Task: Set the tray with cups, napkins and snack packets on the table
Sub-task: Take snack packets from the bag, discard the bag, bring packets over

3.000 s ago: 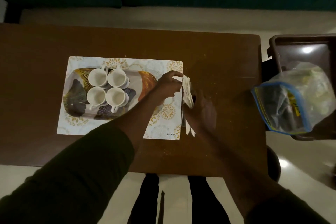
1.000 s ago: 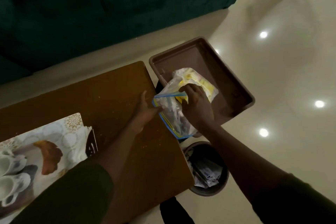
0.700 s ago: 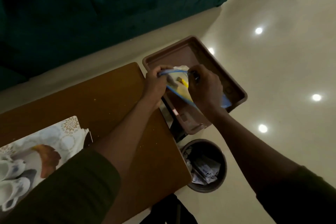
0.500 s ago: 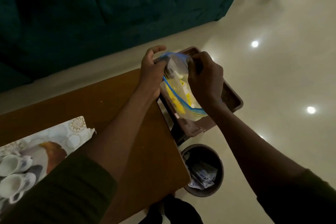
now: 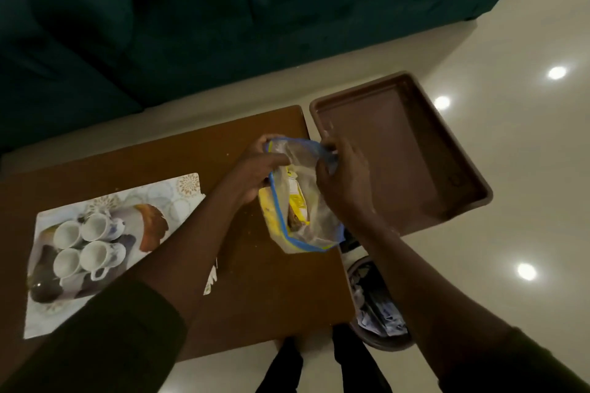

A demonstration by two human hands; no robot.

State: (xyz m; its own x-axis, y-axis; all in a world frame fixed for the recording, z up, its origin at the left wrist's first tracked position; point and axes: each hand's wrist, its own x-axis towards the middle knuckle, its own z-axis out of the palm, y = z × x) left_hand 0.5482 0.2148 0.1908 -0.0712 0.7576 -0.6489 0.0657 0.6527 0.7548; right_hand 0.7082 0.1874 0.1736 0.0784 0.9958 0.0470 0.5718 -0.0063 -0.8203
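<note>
A clear zip bag (image 5: 303, 214) with a blue edge holds yellow snack packets (image 5: 296, 201) and hangs over the right end of the wooden table (image 5: 255, 290). My left hand (image 5: 255, 169) grips the bag's mouth on its left side, and my right hand (image 5: 344, 182) grips it on the right. On the left, a patterned tray (image 5: 150, 226) with several white cups (image 5: 92, 242) rests on a pale placemat (image 5: 188, 185). A bit of white napkin (image 5: 210, 281) shows beside my left forearm.
An empty brown bin (image 5: 399, 153) stands just past the table's right edge. A round waste basket (image 5: 373, 303) with crumpled paper sits on the shiny floor below it. A dark green sofa (image 5: 191, 9) fills the far side.
Both hands have carried the zip bag out of the brown bin and over the table's right end. My view has swung back to the left, bringing the tray and cups into sight.
</note>
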